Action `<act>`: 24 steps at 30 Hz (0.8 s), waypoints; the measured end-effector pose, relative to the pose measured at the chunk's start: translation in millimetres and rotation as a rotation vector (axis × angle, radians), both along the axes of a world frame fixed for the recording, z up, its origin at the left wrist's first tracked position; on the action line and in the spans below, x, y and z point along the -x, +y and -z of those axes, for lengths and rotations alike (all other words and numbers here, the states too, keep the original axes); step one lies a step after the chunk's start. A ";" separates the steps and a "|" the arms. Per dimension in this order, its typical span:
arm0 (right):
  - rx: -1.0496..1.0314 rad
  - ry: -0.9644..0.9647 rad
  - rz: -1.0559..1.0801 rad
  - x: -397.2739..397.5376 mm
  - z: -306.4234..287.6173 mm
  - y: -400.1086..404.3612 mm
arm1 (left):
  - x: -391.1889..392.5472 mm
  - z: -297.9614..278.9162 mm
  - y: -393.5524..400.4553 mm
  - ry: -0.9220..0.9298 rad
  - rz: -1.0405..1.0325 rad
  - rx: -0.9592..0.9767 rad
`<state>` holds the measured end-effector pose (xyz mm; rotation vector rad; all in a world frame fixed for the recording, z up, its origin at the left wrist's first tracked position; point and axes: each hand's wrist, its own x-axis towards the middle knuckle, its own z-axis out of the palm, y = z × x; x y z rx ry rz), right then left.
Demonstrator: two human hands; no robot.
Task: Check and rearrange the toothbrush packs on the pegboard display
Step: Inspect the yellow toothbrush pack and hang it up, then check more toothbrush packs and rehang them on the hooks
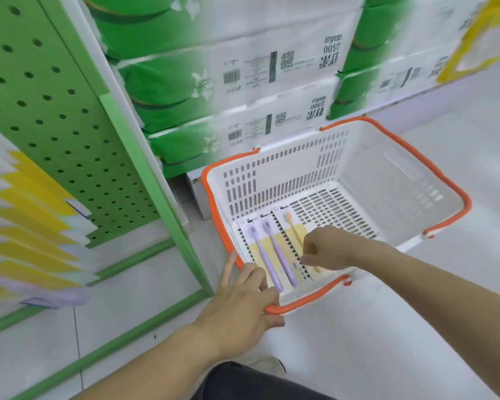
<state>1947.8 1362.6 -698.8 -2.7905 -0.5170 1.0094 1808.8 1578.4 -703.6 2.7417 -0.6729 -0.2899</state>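
Gripping the near rim of the basket (pixel 341 157), the left hand (pixel 243 301) has its fingers curled over the orange handle (pixel 300 304) at the near left corner and its thumb under it. The right hand (pixel 326 249) reaches over the near rim into the basket, fingers bunched and pointing down; fingertips pinch the near edge of the yellow pack (pixel 293 229). The yellow pack lies flat on the basket floor, near side, its brush partly hidden by the hand. Just left of it, touching or overlapping, lies the purple pack (pixel 267 252), holding two purple brushes side by side, against the basket's left wall. The far half of the basket floor is bare. Left of the basket stands the green pegboard (pixel 55 111); hanging packs (pixel 32 226) at its lower left are blurred. Beyond the basket, tissue bales (pixel 214 90) are stacked.
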 end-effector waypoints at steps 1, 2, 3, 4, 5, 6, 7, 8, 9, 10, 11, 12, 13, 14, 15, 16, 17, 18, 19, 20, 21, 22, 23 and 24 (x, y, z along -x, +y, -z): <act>-0.113 0.030 0.004 16.2 -18.0 -0.7 | -0.2 -1.7 -0.2 0.008 -0.005 -0.017; -0.211 0.083 0.013 33.7 -34.4 -2.0 | -0.2 -3.9 -1.2 0.019 -0.008 -0.032; -0.279 0.123 0.010 49.0 -45.0 -4.4 | -0.4 -6.0 -3.0 0.032 -0.012 -0.045; -0.318 0.118 -0.001 61.1 -49.4 -5.9 | -0.3 -7.9 -4.4 0.043 -0.017 -0.056; -0.348 0.081 -0.002 70.6 -49.0 -7.7 | -0.3 -8.9 -5.4 0.061 -0.022 -0.061; -0.379 0.037 0.013 77.6 -47.5 -9.0 | -0.9 -11.2 -6.3 0.083 -0.026 -0.060; -0.410 -0.001 0.045 82.3 -45.4 -10.3 | -1.3 -14.2 -6.9 0.104 -0.033 -0.063; -0.416 -0.032 0.075 86.9 -44.5 -9.3 | -0.9 -17.9 -7.0 0.114 -0.038 -0.071; -0.398 -0.067 0.089 91.4 -44.5 -6.4 | 0.8 -22.4 -7.2 0.116 -0.048 -0.072; -0.353 -0.114 0.088 95.1 -44.8 -2.7 | 3.2 -28.5 -8.0 0.104 -0.057 -0.055; -0.278 -0.169 0.066 99.0 -45.7 1.9 | 7.1 -36.7 -8.4 0.078 -0.068 -0.021; -0.162 -0.235 0.018 103.5 -48.9 7.9 | 12.2 -46.8 -8.1 0.048 -0.083 0.030; -0.047 -0.294 -0.046 109.0 -51.5 13.2 | 19.0 -57.9 -5.8 0.042 -0.108 0.090; 0.058 -0.342 -0.111 114.4 -55.8 19.1 | 26.3 -69.2 -0.3 0.047 -0.136 0.156; 0.118 -0.372 -0.150 119.3 -62.0 25.2 | 34.9 -82.0 7.9 0.066 -0.160 0.204; 0.137 -0.377 -0.148 125.3 -71.6 32.5 | 44.7 -93.6 18.7 0.077 -0.181 0.240; 0.110 -0.385 -0.122 130.1 -81.3 40.9 | 55.5 -106.7 31.6 0.066 -0.207 0.263; 0.086 -0.375 -0.101 136.2 -93.9 51.4 | 66.9 -119.3 45.8 0.033 -0.230 0.265; 0.054 -0.354 -0.105 142.2 -105.5 63.1 | 80.2 -133.4 60.9 -0.010 -0.250 0.255; 0.034 -0.324 -0.123 148.7 -119.7 78.1 | 93.3 -145.4 77.3 -0.056 -0.272 0.248; 0.006 -0.303 -0.155 151.5 -131.9 93.6 | 108.2 -158.0 94.4 -0.100 -0.300 0.255; -0.029 -0.278 -0.182 155.6 -146.3 112.0 | 123.8 -169.6 111.4 -0.132 -0.334 0.279; -0.073 -0.262 -0.222 158.9 -158.2 131.3 | 139.7 -181.9 127.7 -0.152 -0.371 0.301; -0.114 -0.258 -0.270 164.5 -172.5 152.9 | 155.5 -194.5 144.5 -0.171 -0.407 0.316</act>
